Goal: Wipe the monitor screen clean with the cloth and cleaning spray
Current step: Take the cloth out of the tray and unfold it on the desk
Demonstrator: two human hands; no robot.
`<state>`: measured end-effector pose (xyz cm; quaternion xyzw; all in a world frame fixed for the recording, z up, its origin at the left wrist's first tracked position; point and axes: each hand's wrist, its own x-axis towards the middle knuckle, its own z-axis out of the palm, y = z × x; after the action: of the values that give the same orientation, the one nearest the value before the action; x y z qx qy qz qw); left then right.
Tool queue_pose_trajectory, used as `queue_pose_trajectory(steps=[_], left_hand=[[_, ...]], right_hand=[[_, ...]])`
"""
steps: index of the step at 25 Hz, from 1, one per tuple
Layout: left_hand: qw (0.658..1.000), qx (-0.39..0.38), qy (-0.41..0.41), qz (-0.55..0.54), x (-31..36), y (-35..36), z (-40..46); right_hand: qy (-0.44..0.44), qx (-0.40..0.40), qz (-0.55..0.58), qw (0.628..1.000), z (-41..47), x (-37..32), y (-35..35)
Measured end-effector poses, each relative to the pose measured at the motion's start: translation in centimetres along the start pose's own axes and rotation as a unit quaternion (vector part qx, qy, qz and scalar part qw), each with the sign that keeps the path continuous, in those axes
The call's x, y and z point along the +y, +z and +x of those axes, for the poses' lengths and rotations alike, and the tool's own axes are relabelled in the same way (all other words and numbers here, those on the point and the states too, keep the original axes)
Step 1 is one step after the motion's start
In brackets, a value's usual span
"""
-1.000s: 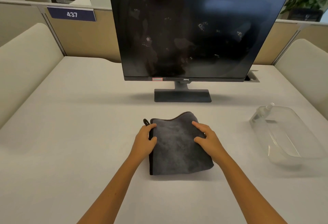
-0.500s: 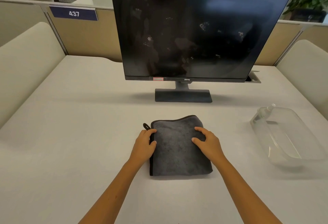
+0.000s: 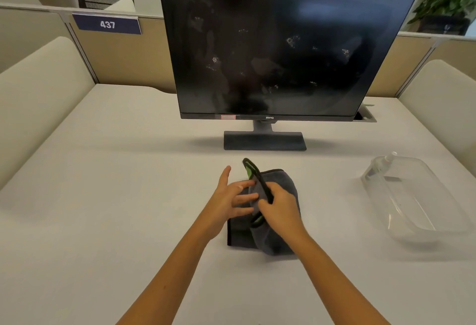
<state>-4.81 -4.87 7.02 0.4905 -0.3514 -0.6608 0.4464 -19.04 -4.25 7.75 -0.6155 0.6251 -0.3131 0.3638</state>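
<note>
The black monitor (image 3: 283, 49) stands at the back of the desk, its dark screen dotted with pale smudges. A grey cloth (image 3: 286, 185) with a black hem lies in front of its stand. My right hand (image 3: 280, 211) pinches the cloth's edge and holds it raised and folded over leftward, showing a green underside. My left hand (image 3: 229, 196) rests with fingers spread on the cloth's left part. A clear spray bottle (image 3: 381, 166) lies in a transparent tray (image 3: 425, 221) at the right.
The white desk (image 3: 116, 183) is bounded by cream side panels and a tan back partition carrying a "437" sign (image 3: 107, 24). A cable slot (image 3: 364, 116) sits behind the monitor's right corner. Potted plants stand beyond the partition.
My right hand has gripped the cloth's edge and lifted it up and over to the left. My left hand has opened its fingers on the cloth.
</note>
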Motion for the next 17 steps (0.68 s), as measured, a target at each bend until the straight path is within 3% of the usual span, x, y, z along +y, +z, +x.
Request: queue_pose_trajectory(steps=[2, 4, 7, 8, 11, 14, 17], left_hand=[[0.978, 0.083, 0.034, 0.187, -1.1, -0.4, 0.1], [0.912, 0.15, 0.031, 0.382, -2.5, -1.0, 0.5], [0.803, 0.123, -0.004, 0.584, -4.6, -0.4, 0.8], [0.785, 0.122, -0.007, 0.607, -5.2, 0.0, 0.9], [0.808, 0.136, -0.04, 0.572, -5.6, 0.6, 1.8], [0.806, 0.123, -0.047, 0.577, -5.1, 0.7, 2.1], [0.869, 0.123, -0.001, 0.479, -4.3, 0.0, 1.5]], right_hand=[[0.029, 0.037, -0.003, 0.999, 0.9, 0.0, -2.3], [0.053, 0.079, 0.006, 0.995, 1.8, -0.3, -5.1], [0.055, 0.151, -0.014, 0.987, 2.8, -0.5, -9.9], [0.053, 0.169, -0.034, 0.984, 2.8, -0.3, -11.4], [0.064, 0.2, -0.096, 0.973, 2.5, 0.7, -14.5], [0.089, 0.205, -0.1, 0.97, 2.2, 1.9, -15.5], [0.114, 0.206, -0.059, 0.97, 2.8, 3.3, -15.8]])
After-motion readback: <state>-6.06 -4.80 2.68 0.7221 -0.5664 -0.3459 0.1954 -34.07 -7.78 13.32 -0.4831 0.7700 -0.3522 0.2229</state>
